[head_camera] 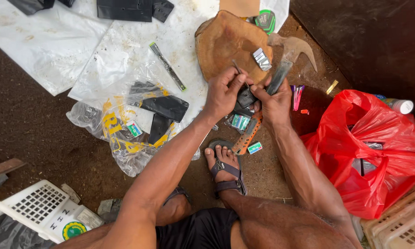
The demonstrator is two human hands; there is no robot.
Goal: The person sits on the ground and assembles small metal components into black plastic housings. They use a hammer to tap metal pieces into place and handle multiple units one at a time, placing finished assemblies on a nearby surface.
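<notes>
Looking down from near to far, each line names one thing
Foot: a sandalled foot (225, 168) rests on the dirt floor (41, 133), toes pointing away from the person, toward the hands
Orange tool: an orange-handled tool (248, 133) lies on the floor just under the hands, its long axis running from lower left to upper right
Left hand: left hand (222, 94) has fingers pressed together around a thin metal pin (237, 69); the pin is slim, tilted, its free end pointing up and left, away from the person
Black piece: a small dark black piece (245, 97) sits between both hands, above the floor and just in front of the wood block; its exact shape is partly hidden by fingers
Right hand: right hand (274, 103) is closed on the black piece, thumb and fingers pinching it from the right side
Wood block: a round wood block (226, 46) lies beyond the hands, carrying a strip of staples (261, 59)
Hammer: a claw hammer (288, 57) leans at the block's right edge, handle slanting down toward the right hand, claw pointing right
Red bag: a red plastic bag (378, 147) sits to the right, apart from the hands
</notes>
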